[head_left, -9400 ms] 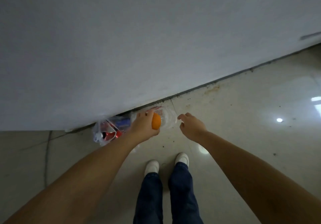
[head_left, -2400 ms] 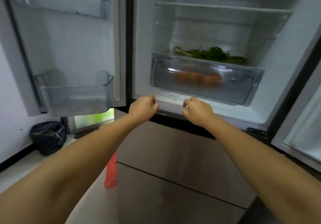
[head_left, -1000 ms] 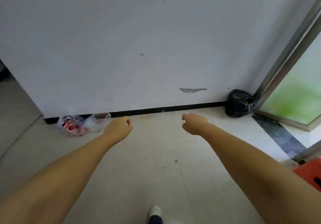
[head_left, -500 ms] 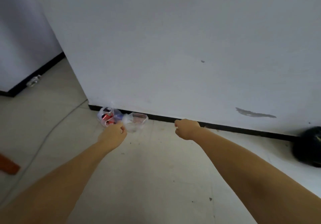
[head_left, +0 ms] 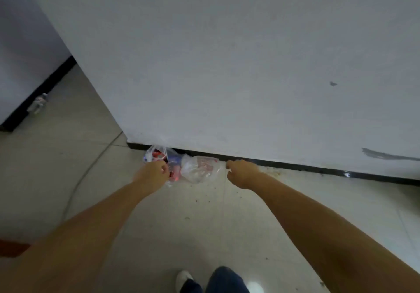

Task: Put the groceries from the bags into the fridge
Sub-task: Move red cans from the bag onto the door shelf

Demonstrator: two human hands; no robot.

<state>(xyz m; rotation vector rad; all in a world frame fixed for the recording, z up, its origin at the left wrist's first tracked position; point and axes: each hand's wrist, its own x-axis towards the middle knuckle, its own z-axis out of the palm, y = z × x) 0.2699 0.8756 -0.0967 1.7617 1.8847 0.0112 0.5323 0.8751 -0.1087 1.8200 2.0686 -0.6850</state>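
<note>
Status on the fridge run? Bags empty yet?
Not yet. Both clear plastic bags lie by the baseboard; the left one shows red and blue packages. Left hand and right hand reach toward them, holding nothing. Fridge out of view.

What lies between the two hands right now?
In the head view, the clear plastic bag on the floor fills most of the gap between the left hand and the right hand, with red cans beside the left hand.

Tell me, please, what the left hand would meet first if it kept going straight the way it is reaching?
Most likely the bag with red and blue packets, just past the left hand by the wall's base; depth is hard to judge.
</note>
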